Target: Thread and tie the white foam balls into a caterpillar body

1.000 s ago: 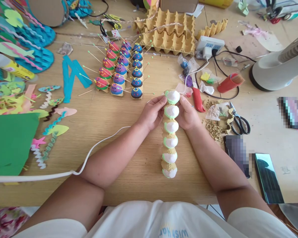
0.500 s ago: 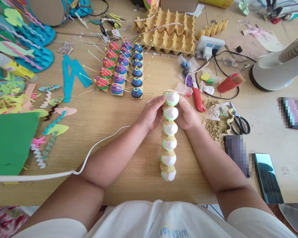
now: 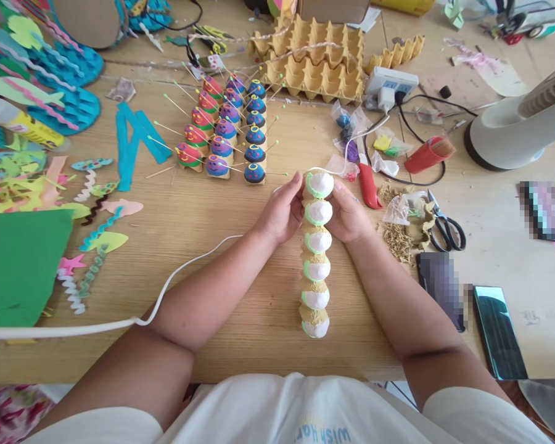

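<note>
Cardboard strip (white-capped) between hands

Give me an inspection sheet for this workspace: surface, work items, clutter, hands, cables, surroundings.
Surface: wooden table, visible grain.
Work items: egg-carton strip, six white domes edged pale green; three painted egg-carton rows stand beyond, to the left.
Clutter: black-handled scissors and shavings at right; green sheet at left.
Hands: left hand and right hand flank and hold the strip's far end.
Cables: white cable at left; power strip has two plugs inserted.
Surroundings: egg trays at the back.
</note>
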{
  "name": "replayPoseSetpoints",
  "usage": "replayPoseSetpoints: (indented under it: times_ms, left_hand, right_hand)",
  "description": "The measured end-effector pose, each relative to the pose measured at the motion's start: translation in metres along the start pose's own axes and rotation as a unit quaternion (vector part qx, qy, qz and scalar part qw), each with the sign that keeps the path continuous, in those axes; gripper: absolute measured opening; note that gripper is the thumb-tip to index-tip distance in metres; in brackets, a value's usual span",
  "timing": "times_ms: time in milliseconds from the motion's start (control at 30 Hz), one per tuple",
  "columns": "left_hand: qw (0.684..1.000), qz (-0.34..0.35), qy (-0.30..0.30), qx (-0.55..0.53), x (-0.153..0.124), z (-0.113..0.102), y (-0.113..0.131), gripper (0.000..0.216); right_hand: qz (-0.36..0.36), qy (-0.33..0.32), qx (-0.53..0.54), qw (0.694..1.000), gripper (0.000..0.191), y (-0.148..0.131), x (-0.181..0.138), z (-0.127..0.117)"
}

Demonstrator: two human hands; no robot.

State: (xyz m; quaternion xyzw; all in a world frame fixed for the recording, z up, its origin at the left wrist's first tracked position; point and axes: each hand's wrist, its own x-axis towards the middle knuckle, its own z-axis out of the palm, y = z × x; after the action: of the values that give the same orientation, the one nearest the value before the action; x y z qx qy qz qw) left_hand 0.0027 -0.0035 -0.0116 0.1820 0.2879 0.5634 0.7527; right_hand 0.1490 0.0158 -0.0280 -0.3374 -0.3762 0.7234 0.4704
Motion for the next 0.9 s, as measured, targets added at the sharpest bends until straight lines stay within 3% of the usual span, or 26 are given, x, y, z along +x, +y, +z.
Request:
replayPoseSetpoints:
  times_ms: [100,267,500,700,900]
  left_hand:
    - [0.999,0.024,0.026,0.013,0.0007,-0.0014,-0.0021,0.025]
    - [0.998,-0.005,0.068,0.011,0.0002,-0.0018,-0.0003,0.02]
    - [0.999,0.01,0.034,0.01,-0.0017,0.0002,0.0005,0.035]
    - [0.996,0.048,0.063,0.031,0.0001,-0.0022,-0.0033,0.023]
    - [0.994,0.06,0.088,0.022,0.0014,-0.002,-0.0037,0.026]
  right_hand:
    - [0.002,0.001,-0.005,1.0,0.044,0.002,0.0004,-0.0029]
    - [-0.002,-0.007,-0.001,1.0,0.046,0.0058,0.001,-0.0073]
    - [-0.001,-0.013,0.002,1.0,0.042,0.005,0.0011,-0.0078]
    - [0.0,0.0,0.0,1.0,0.042,0.0068,0.001,-0.009]
    - [0.001,-0.006,-0.001,1.0,0.046,0.0069,-0.0003,-0.0081]
